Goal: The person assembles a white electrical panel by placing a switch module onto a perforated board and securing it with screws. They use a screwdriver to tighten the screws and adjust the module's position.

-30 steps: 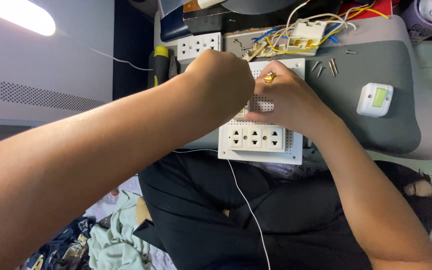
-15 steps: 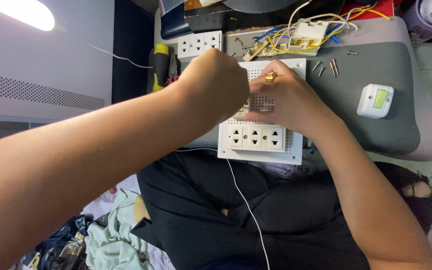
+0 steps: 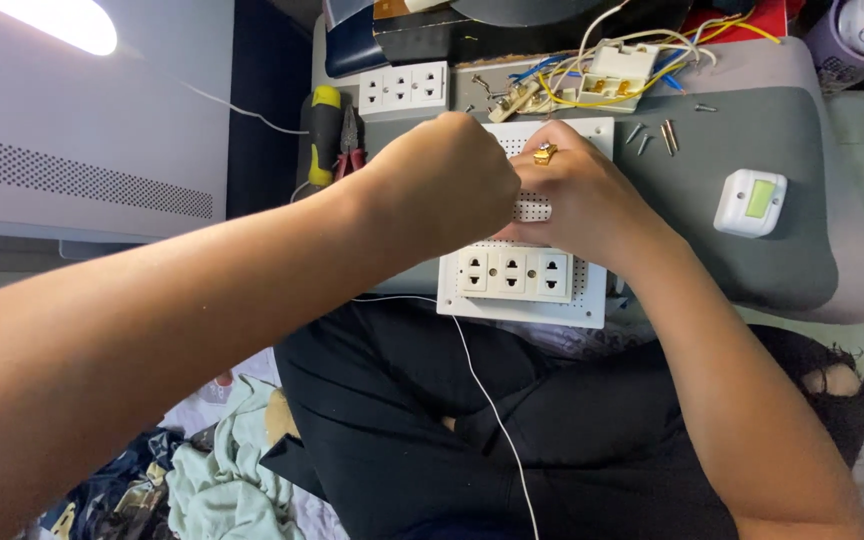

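Observation:
A white perforated board [image 3: 592,300] with a triple socket strip [image 3: 512,273] lies on the grey pad [image 3: 752,150] across my lap. My left hand [image 3: 447,185] is closed in a fist over the board's upper part; what it grips is hidden. My right hand [image 3: 582,190], wearing a gold ring, presses down on the board just to the right of the left fist, fingers curled under it. The two hands touch each other above the socket strip.
Another white socket strip [image 3: 402,90], a yellow-handled screwdriver [image 3: 324,130] and red pliers [image 3: 349,145] lie at the pad's upper left. A wired socket block [image 3: 617,70] with yellow and blue wires, loose screws [image 3: 652,135] and a small white switch [image 3: 750,202] sit to the right. A thin white cable [image 3: 492,410] runs over my lap.
Both hands stay on the board; the left fist has shifted only slightly.

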